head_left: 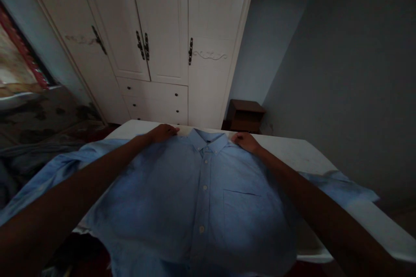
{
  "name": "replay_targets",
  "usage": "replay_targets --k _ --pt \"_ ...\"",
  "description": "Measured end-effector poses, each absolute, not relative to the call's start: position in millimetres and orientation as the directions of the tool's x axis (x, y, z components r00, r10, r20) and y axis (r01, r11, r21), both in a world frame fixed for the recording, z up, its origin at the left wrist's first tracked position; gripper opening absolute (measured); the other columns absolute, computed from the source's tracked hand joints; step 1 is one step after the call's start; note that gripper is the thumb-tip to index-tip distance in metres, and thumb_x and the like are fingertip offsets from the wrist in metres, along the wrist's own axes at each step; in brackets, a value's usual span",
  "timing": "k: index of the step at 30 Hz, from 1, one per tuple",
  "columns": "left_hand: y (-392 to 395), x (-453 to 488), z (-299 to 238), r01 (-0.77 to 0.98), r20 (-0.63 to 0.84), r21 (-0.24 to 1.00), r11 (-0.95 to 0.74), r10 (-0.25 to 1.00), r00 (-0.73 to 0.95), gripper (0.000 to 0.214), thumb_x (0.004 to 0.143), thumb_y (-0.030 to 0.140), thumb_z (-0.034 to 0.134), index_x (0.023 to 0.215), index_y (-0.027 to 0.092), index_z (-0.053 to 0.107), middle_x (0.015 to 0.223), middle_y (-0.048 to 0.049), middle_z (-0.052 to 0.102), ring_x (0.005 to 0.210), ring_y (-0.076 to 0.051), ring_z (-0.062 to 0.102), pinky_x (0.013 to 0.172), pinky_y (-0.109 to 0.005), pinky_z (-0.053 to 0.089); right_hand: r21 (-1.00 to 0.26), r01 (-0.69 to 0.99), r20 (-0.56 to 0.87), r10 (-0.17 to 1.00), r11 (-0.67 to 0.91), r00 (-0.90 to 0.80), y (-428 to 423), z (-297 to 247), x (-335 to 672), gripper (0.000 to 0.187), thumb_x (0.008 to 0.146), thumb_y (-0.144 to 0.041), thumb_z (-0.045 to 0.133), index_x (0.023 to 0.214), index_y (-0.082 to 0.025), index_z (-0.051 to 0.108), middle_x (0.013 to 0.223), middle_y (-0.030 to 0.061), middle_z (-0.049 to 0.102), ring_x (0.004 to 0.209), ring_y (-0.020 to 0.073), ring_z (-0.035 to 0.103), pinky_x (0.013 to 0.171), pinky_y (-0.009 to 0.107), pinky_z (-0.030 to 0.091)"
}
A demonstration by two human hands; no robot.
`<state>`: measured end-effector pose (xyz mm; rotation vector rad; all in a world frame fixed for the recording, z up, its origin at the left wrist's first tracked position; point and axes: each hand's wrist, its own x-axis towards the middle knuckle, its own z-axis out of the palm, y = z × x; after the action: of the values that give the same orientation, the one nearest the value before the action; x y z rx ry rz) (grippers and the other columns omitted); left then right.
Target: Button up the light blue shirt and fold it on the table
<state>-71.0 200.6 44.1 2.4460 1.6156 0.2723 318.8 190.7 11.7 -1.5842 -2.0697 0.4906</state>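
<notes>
A light blue button-up shirt (169, 194) lies front side up on a white table (282, 156), its collar at the far edge. Its buttons are done up, and a chest pocket shows on the right half. My left hand (162, 133) grips the shoulder to the left of the collar, fingers closed on the cloth. On the other side of the collar, my right hand (246, 141) pinches the right shoulder. Both sleeves stretch outward, partly hidden under my forearms. The lower part of the shirt drops over the table's near edge.
Beyond the table stands a white wardrobe (165, 21) with dark handles and drawers. A small brown cabinet (247, 112) sits in the corner by the grey wall. Dark grey cloth (35, 156) is heaped at the left, below a window with a red-edged curtain (19, 47).
</notes>
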Motion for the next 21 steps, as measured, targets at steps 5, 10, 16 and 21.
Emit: replay_targets --k 5,10,16,21 --pt "216 -67 43 0.807 -0.017 0.319 -0.496 0.849 0.528 0.034 0.079 0.044 0.055 0.085 0.017 0.074 0.085 -0.0039 0.073 0.082 -0.018 0.065 0.072 -0.023 0.044 -0.611 0.720 0.133 0.939 0.329 -0.316 187 13 312 0.009 0.074 -0.021 0.065 0.075 -0.018 0.073 0.081 0.0026 0.075 0.081 0.0181 0.068 0.079 0.027 0.050" --pt "211 -76 50 0.793 -0.044 0.334 -0.509 0.832 0.553 0.022 0.076 0.031 0.059 0.084 0.019 0.076 0.088 -0.0041 0.075 0.083 -0.016 0.066 0.076 -0.023 0.045 -0.622 0.704 0.118 0.930 0.343 -0.348 187 13 320 0.013 0.071 -0.024 0.071 0.083 -0.019 0.076 0.088 0.0051 0.076 0.082 0.0201 0.069 0.078 0.029 0.052" --pt "194 -77 59 0.809 -0.042 0.280 -0.517 0.835 0.549 0.019 0.076 0.028 0.060 0.085 0.022 0.076 0.090 -0.0030 0.073 0.083 -0.015 0.066 0.079 -0.024 0.047 -0.357 0.788 0.196 0.865 0.502 -0.462 174 22 325 0.012 0.079 -0.026 0.066 0.085 -0.021 0.075 0.090 0.0062 0.072 0.085 0.0205 0.065 0.079 0.029 0.048" --pt "192 -66 53 0.871 -0.014 0.062 -0.488 0.872 0.490 0.023 0.079 0.022 0.049 0.084 0.022 0.071 0.099 -0.0054 0.070 0.094 -0.019 0.063 0.086 -0.028 0.045 -0.234 0.831 0.170 0.863 0.504 -0.475 163 24 320 0.019 0.086 -0.021 0.055 0.087 -0.019 0.074 0.093 0.0077 0.070 0.087 0.0205 0.062 0.080 0.029 0.045"
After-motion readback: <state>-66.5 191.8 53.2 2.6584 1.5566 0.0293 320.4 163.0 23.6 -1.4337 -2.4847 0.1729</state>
